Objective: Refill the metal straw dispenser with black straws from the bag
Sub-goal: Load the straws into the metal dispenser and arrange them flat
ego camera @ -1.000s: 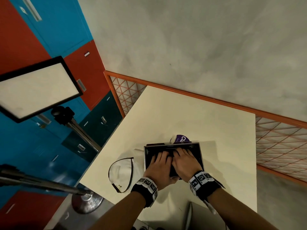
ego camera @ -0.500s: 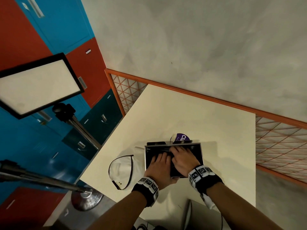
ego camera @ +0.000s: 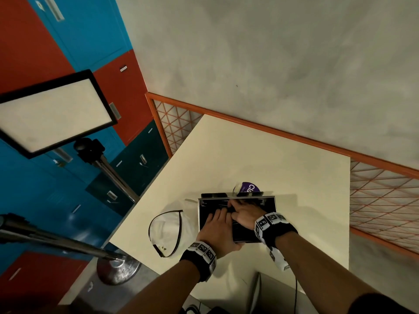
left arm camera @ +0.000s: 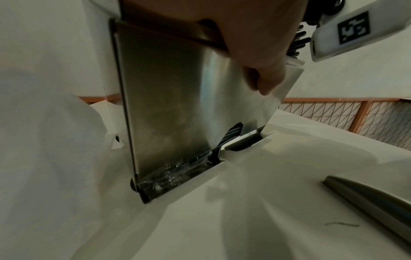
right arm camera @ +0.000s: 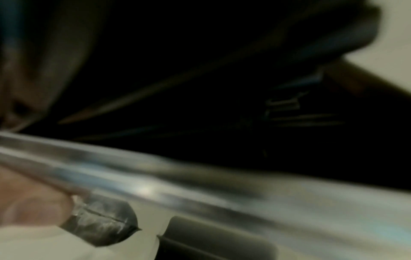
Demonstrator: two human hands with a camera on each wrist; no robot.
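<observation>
A: Step? Both hands in the open metal straw dispenser [ego camera: 237, 219] on the table [ego camera: 260, 159], levelling black straws [ego camera: 217, 205].
B: Grips?
A: Left hand [ego camera: 218, 230] flat, fingers spread on straws. Right hand [ego camera: 243, 213]: curled, cannot tell. Next: likely seat straws, close lid.

Head cam looks steeply down on the desk [ego camera: 260, 155], both wrists at 6 o'clock. Left wrist cam sits low, close against the dispenser [left arm camera: 169, 98] side wall, facing forward. Right wrist cam is blurred, almost touching the dispenser's rim; all three share it.
</observation>
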